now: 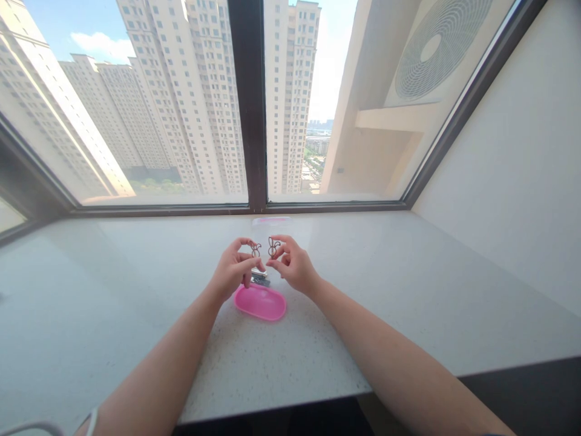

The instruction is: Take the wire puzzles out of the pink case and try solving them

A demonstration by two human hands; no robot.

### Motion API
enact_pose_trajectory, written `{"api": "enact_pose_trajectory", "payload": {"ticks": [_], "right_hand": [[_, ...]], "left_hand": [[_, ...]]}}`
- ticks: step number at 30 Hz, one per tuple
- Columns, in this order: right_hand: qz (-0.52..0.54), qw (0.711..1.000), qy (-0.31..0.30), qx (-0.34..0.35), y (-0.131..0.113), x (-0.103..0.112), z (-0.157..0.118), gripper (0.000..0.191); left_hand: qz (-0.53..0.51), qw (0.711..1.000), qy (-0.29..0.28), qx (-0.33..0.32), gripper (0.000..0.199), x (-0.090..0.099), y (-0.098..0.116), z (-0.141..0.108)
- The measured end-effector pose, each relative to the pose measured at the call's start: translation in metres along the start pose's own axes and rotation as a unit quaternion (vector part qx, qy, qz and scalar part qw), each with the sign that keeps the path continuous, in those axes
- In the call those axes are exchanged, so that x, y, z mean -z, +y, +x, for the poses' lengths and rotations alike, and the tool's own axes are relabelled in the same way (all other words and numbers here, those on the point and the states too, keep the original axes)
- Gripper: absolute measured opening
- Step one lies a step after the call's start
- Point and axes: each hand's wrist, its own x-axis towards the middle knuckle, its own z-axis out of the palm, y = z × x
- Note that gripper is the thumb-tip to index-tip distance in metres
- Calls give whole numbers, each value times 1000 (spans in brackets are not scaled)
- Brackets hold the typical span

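My left hand pinches a small dark rabbit-shaped wire piece between thumb and fingers. A similar rabbit-shaped wire piece is gripped by the fingertips of my right hand. The two pieces are held upright side by side, a small gap apart, above the counter. Just below them lie some small grey and white items, partly hidden by my left hand and too small to name. Nearer to me sits a pink oval tray, its upper left edge close under my left fingers.
Behind my hands a clear plastic container with a pink strip stands near the window frame. The pale speckled counter runs to a wall on the right. A white cable shows at bottom left.
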Motion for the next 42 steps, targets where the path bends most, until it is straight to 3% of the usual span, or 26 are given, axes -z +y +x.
{"api": "enact_pose_trajectory", "payload": {"ticks": [7, 20, 31, 38, 42], "right_hand": [[7, 1000, 23, 9, 1, -2, 0, 49], [5, 999, 39, 9, 0, -3, 0, 47], [-1, 999, 36, 6, -1, -2, 0, 47], [-13, 999, 31, 17, 2, -2, 0, 61], [-12, 1000, 17, 13, 2, -2, 0, 56]], "left_hand": [[13, 1000, -14, 3, 32, 2, -3, 1], [28, 1000, -6, 11, 36, 2, -7, 4], [21, 999, -4, 28, 38, 0, -6, 5], [23, 999, -8, 24, 42, 0, -8, 5], [21, 999, -21, 24, 42, 1, -10, 6]]}}
